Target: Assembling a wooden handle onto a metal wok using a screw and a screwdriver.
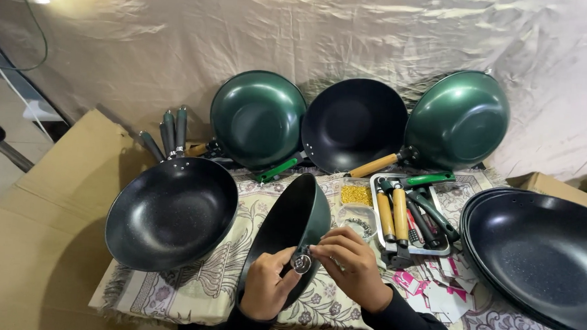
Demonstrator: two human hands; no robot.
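Observation:
A dark green pan without a handle (292, 223) stands tilted on its edge in front of me, its black inside facing left. My left hand (265, 286) grips its lower rim. My right hand (352, 265) pinches a small round silver metal fitting (301, 263) against the pan's green outer wall, close to the left thumb. Both hands wear dark sleeves.
A black pan (171, 212) lies at left, with loose grey-green handles (169, 132) behind it. Three pans (354, 125) lean on the back cloth. A white tray (443, 247) holds wooden and green handles beside small boxes of yellow screws (357, 194). Stacked pans (540, 255) sit at right, and pink-printed cards (433, 293) lie in front of the tray.

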